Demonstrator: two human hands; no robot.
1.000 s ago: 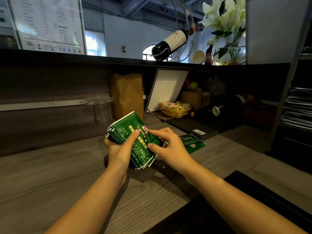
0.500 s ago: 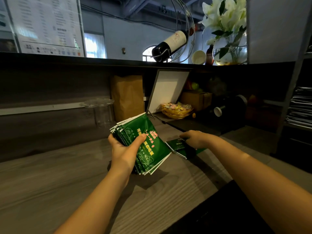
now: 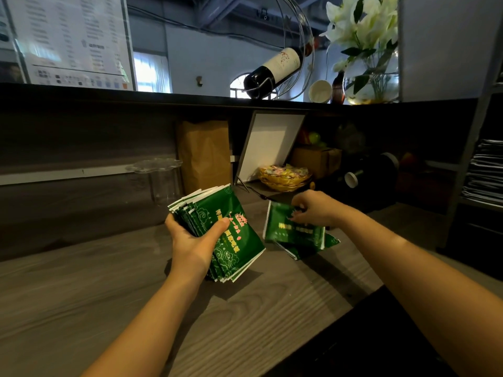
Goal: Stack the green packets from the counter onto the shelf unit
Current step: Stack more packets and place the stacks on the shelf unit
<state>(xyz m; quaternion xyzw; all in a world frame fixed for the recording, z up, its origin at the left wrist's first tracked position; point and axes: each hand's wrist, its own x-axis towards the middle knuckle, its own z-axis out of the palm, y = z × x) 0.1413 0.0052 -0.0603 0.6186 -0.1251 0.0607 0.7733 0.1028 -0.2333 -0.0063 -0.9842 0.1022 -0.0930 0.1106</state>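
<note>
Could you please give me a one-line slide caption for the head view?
Left hand holds a packet stack; right hand pinches another packet above the counter.

We cannot count the fanned stack of green foil packets (image 3: 231, 235), since our left hand (image 3: 194, 242) covers its lower left part and only thin white edges show behind the front one. The single green packet (image 3: 288, 229) pinched by our right hand (image 3: 317, 210) is blurred, its pale print unreadable, and it hides most of the loose green packets (image 3: 330, 240) lying beneath it on the grey wood-grain counter (image 3: 81, 295). The grey metal shelf unit (image 3: 479, 126) is cut off by the right edge, and the text on the white menu board (image 3: 70, 39) is too small to read.
</note>
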